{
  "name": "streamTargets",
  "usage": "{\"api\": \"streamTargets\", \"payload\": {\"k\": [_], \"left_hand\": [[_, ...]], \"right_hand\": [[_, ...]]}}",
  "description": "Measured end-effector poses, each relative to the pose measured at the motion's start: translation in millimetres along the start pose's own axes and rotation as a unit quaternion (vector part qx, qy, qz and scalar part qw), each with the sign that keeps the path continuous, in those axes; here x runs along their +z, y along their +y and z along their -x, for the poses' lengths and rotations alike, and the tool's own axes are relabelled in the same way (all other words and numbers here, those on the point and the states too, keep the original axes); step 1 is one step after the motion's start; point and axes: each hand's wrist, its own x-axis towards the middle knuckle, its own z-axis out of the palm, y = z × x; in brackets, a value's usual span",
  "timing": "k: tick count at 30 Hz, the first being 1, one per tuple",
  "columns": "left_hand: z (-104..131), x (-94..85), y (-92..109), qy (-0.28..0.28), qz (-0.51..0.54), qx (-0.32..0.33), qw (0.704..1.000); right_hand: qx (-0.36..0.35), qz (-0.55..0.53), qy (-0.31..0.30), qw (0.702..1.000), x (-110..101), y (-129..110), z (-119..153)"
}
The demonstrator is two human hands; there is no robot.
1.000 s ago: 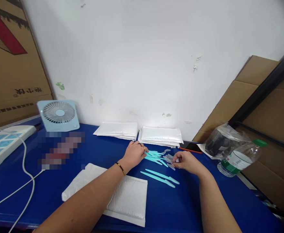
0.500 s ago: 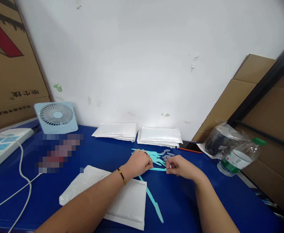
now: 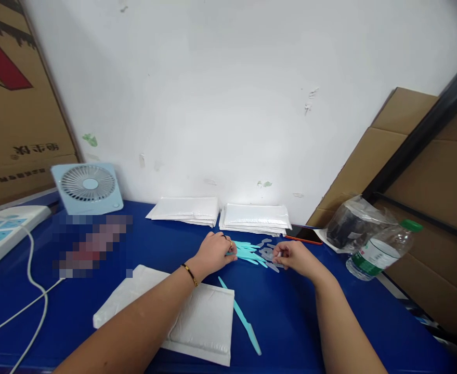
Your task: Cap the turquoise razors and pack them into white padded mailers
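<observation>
As a person's two bare hands meet over a blue desk (image 3: 290,317), the left hand (image 3: 214,252) curls at the left end of a pile of turquoise tools (image 3: 247,253), a gold ring and dark bracelet showing; whether its fingers grip one cannot be told. The right hand (image 3: 296,258) reaches the small translucent pieces (image 3: 268,253) just right of the pile, fingers bent inward, though it cannot be told whether they are clamped on anything. A single turquoise tool (image 3: 247,326) lies slantwise nearer the camera, beside a white padded envelope (image 3: 208,323) that sits partly beneath the left forearm. Beyond the hands, two stacks of white envelopes (image 3: 255,217) line the wall, with a phone (image 3: 304,235) at their right. A green-capped bottle (image 3: 382,253) stands at far right; a pale blue fan (image 3: 91,188) and white power strip (image 3: 4,236) occupy the left.
</observation>
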Motion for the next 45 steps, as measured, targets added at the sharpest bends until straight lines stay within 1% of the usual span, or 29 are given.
{"api": "streamTargets", "payload": {"k": [1, 2, 3, 5, 7, 9, 10, 12, 14, 16, 17, 19, 21, 23, 24, 26, 27, 29, 31, 32, 33, 35, 37, 41, 43, 45], "left_hand": [[2, -4.2, 1, -0.010, 0.019, 0.005, 1.000], [4, -8.2, 3, -0.032, 0.045, 0.025, 0.998], [6, -11.5, 6, -0.064, 0.072, 0.058, 0.994], [12, -14.3, 15, -0.148, 0.111, 0.137, 0.973], [16, -11.5, 23, -0.215, 0.124, 0.196, 0.949], [19, -4.7, 29, -0.240, 0.125, 0.210, 0.940], [19, -0.8, 31, -0.240, 0.127, 0.200, 0.941], [19, 6.7, 33, -0.223, 0.133, 0.163, 0.952], [17, 12.5, 33, -0.176, 0.129, 0.119, 0.969], [13, 16.2, 32, -0.109, 0.122, 0.084, 0.983], [12, 17.3, 32, -0.076, 0.121, 0.069, 0.987], [9, 17.9, 31, -0.034, 0.122, 0.041, 0.991], [8, 16.9, 30, -0.019, 0.111, 0.010, 0.994], [8, 15.6, 28, -0.019, 0.090, -0.017, 0.996], [8, 15.3, 26, -0.019, 0.080, -0.022, 0.996], [8, 16.6, 21, -0.012, 0.060, -0.010, 0.998], [9, 18.4, 19, -0.010, 0.049, 0.005, 0.999], [9, 23.5, 14, -0.021, 0.026, 0.032, 0.999], [9, 28.9, 10, -0.057, 0.010, 0.047, 0.997], [10, 30.8, 9, -0.074, 0.005, 0.051, 0.996], [12, 32.0, 9, -0.086, 0.002, 0.054, 0.995], [15, 31.7, 11, -0.098, -0.003, 0.065, 0.993], [20, 28.4, 16, -0.101, -0.006, 0.078, 0.992], [25, 17.9, 28, -0.083, 0.005, 0.091, 0.992], [22, 14.0, 29, -0.064, 0.021, 0.079, 0.995], [18, 12.7, 25, -0.039, 0.026, 0.047, 0.998]], "right_hand": [[0.010, 0.003, 0.014, 1.000, -1, 1, 0], [0.015, 0.005, 0.028, 0.999, -3, 0, 0], [0.014, 0.010, 0.040, 0.999, -4, -1, 1], [0.001, 0.019, 0.057, 0.998, -6, -3, 2], [-0.012, 0.018, 0.059, 0.998, -7, -6, 4], [-0.018, -0.006, 0.042, 0.999, -7, -8, 6], [-0.022, -0.026, 0.024, 0.999, -7, -9, 7], [-0.029, -0.066, -0.041, 0.997, -4, -13, 10], [-0.029, -0.087, -0.130, 0.987, 1, -19, 12], [-0.026, -0.088, -0.199, 0.976, 7, -25, 12], [-0.027, -0.086, -0.214, 0.973, 11, -27, 12], [-0.035, -0.086, -0.216, 0.972, 15, -29, 10], [-0.032, -0.082, -0.204, 0.975, 14, -25, 9], [-0.014, -0.070, -0.188, 0.980, 8, -18, 8], [-0.006, -0.065, -0.179, 0.982, 5, -14, 8], [-0.007, -0.055, -0.145, 0.988, -1, -8, 7], [-0.015, -0.046, -0.113, 0.992, -2, -6, 5], [-0.042, -0.010, -0.013, 0.999, -3, -1, 0], [-0.075, 0.036, 0.097, 0.992, -1, 3, -7], [-0.090, 0.054, 0.134, 0.985, 0, 6, -11], [-0.103, 0.067, 0.158, 0.980, 2, 9, -15], [-0.115, 0.082, 0.175, 0.974, 5, 15, -22], [-0.110, 0.092, 0.179, 0.973, 7, 21, -26], [-0.095, 0.101, 0.183, 0.973, 8, 25, -28], [-0.099, 0.096, 0.180, 0.974, 8, 21, -28], [-0.106, 0.093, 0.172, 0.975, 12, 15, -30]]}}
